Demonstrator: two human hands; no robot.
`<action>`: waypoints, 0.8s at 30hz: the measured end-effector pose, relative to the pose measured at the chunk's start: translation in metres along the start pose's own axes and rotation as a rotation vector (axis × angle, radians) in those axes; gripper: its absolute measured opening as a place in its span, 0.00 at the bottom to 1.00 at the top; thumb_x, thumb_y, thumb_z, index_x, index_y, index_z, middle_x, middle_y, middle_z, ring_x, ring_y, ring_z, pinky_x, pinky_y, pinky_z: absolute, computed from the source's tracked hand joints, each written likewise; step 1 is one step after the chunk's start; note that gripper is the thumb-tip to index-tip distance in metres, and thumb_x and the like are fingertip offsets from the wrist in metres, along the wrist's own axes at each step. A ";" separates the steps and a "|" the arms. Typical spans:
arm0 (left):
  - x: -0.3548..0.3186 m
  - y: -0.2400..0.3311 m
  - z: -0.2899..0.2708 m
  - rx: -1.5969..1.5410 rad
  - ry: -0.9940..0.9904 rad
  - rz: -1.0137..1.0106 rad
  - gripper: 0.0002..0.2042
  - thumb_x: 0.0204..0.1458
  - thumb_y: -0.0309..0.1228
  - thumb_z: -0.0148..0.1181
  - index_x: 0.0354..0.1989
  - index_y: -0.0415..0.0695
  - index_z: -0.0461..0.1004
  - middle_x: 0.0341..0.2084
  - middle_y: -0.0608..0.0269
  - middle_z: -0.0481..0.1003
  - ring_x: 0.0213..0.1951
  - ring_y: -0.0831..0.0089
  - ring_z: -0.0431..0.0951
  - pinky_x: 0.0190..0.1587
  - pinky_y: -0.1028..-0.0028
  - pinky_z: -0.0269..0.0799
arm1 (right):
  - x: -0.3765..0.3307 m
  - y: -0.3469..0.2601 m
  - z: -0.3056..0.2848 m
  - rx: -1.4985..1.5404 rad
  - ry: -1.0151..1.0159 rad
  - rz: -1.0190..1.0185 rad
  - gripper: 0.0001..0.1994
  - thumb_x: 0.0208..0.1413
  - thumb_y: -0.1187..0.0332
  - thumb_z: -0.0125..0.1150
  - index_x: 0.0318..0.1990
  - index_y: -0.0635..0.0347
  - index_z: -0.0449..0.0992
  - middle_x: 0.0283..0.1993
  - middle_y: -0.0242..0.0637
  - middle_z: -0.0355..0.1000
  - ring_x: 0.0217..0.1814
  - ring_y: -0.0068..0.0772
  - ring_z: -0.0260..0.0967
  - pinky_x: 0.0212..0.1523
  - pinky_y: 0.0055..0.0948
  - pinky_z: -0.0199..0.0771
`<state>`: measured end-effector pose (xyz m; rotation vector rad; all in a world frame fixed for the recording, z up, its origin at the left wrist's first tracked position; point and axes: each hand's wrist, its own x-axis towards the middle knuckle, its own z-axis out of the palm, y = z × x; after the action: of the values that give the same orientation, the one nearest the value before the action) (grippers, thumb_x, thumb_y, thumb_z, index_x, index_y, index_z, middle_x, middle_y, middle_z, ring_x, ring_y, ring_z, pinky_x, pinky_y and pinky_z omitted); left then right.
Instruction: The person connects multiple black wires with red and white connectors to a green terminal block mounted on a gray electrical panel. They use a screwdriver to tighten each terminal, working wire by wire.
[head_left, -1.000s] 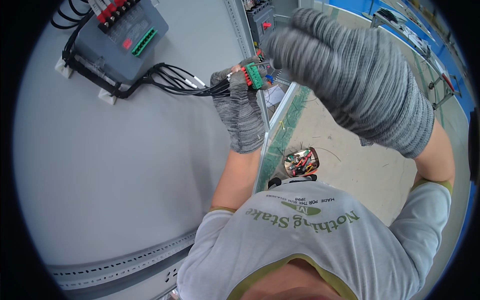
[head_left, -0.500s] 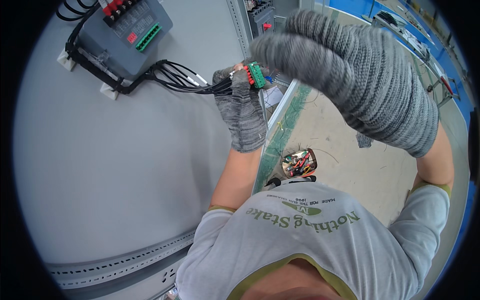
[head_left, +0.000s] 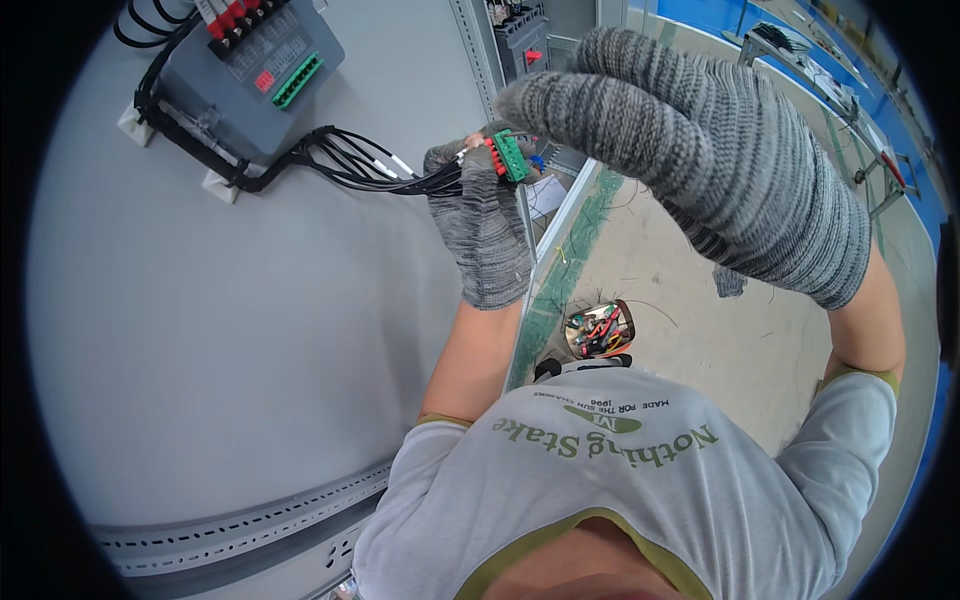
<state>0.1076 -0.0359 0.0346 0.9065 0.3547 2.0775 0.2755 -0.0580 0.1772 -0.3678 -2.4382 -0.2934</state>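
My left hand, in a grey knitted glove, is closed on a green plug-in terminal block with red ends along one side. Several black wires with white marker sleeves run from the block to a cable bundle on the panel. Close above the block is my right hand, gloved the same way, its fingers curled together. Whatever it holds is hidden behind the fingers. Up on the left, a grey device box carries a green socket strip and red-sleeved wires on top.
A grey metal panel fills the left side, with a perforated rail below. Beyond my hands sits a breaker with a red lever. A container of tools and a grey cloth-like piece lie on the floor; a trolley stands far right.
My right hand has shifted very slightly and its fingers are less blurred, still beside the terminal block. My left hand keeps its grip, with the block almost unmoved.
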 end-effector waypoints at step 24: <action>-0.002 0.002 -0.003 0.073 0.004 0.002 0.10 0.55 0.33 0.59 0.40 0.43 0.67 0.34 0.50 0.75 0.33 0.67 0.78 0.30 0.72 0.76 | -0.005 -0.002 0.001 -0.304 -0.053 0.105 0.12 0.46 0.61 0.65 0.31 0.58 0.73 0.28 0.41 0.65 0.28 0.46 0.68 0.27 0.38 0.66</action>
<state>0.1053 -0.0384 0.0326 0.9462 0.4351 2.0799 0.2776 -0.0607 0.1728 -0.6397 -2.4171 -0.6176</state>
